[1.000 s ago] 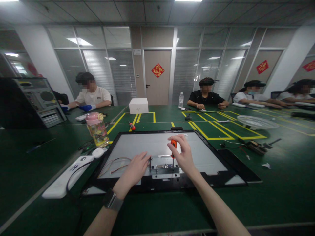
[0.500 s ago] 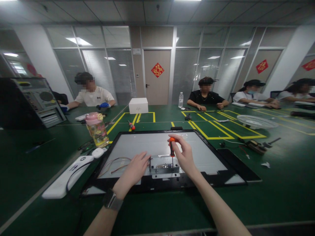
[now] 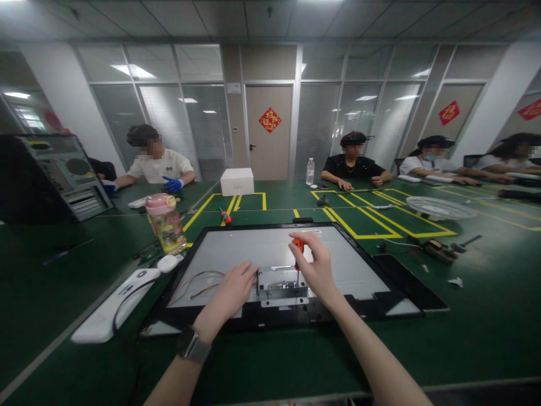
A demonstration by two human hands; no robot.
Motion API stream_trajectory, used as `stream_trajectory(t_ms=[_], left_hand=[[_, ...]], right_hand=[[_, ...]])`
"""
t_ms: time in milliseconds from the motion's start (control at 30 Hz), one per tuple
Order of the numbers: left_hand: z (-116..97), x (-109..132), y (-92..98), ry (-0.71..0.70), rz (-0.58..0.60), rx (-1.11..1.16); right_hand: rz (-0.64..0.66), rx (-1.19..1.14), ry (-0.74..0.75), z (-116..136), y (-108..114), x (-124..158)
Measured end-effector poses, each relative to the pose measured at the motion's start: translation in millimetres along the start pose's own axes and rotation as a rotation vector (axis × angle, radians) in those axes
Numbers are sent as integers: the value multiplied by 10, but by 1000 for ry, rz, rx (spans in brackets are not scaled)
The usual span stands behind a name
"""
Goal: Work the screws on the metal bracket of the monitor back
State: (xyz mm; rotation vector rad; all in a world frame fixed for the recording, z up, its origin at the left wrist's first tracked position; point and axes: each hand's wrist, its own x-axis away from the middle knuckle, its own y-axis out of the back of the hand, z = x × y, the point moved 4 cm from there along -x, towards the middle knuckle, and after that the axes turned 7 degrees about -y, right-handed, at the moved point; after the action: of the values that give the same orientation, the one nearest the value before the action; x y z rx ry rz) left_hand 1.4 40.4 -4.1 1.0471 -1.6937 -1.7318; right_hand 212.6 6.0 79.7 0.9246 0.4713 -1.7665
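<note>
A flat display panel (image 3: 346, 270) with a black frame and grey back lies before me on the table. On its near middle part sits a metal bracket (image 3: 275, 277) with screw holes. My right hand (image 3: 318, 264) holds a screwdriver (image 3: 298, 248) with an orange and black handle between thumb and fingers. The screwdriver stands nearly upright, its shaft reaching down to the bracket's right side; the tip is too small to make out. My left hand (image 3: 231, 288) rests flat on the panel, fingers stretched out, fingertips at the bracket's left edge. Thin wires (image 3: 192, 282) run left of it.
Left of the panel are a white power strip (image 3: 116, 307), a pink-lidded bottle (image 3: 164, 223) and a computer case (image 3: 54, 177). A dark flat slab (image 3: 412, 285) lies at the panel's right. Beyond stand a white box (image 3: 237, 181) and co-workers, one with blue gloves (image 3: 172, 184).
The screwdriver's handle has turned and tilted slightly in my right hand as thumb and fingers shifted on it. My left hand stays put. A co-worker's gloved hand has opened.
</note>
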Motion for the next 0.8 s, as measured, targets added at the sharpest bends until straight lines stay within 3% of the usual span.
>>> stream_trajectory(t_ms=[100,233,433,667,800], left_hand=[[-17,-2,18,1,0,-8],[-5,-2,2,-8,-16,-1],[20,-3,-24,0,-26,13],[-21,-8,24,-1,-17,6],[-15,-1,25,1,-28,9]], right_hand=[[16,41,49,35,8,6],[49,-6,-13,-2,3,20],[-49,74,21,39,27,-18],[23,-45,-88,-75,5,5],[-31,46,-3,-6,23,-16]])
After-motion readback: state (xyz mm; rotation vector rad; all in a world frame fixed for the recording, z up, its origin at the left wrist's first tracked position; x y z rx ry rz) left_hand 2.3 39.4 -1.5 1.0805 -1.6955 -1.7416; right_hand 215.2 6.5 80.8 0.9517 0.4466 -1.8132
